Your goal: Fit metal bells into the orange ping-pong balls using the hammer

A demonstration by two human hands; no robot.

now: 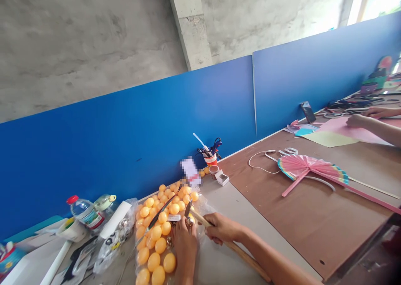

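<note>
My right hand [221, 228] is closed around the wooden handle of a hammer [247, 258], whose dark metal head tilts over my left fingertips. Low among the orange balls, my left hand [184, 241] has its fingers bent round a small shiny metal ball [189, 221]; the fingertips are partly hidden. Many orange table tennis balls [153, 261] lie in a clear plastic bag to the left of my hands. A dark, long thin tool [161, 214] lies across them. More shiny metal pieces [169, 241] sit beside my left wrist.
At left stand a red-capped plastic bottle [86, 212], a paper cup [71, 230] and a plastic bag [109, 251]. A pen cup [210, 160] and small white box [222, 177] are by the blue partition [125, 151]. A pink paper fan [308, 168] lies right, near another person's hands [360, 121].
</note>
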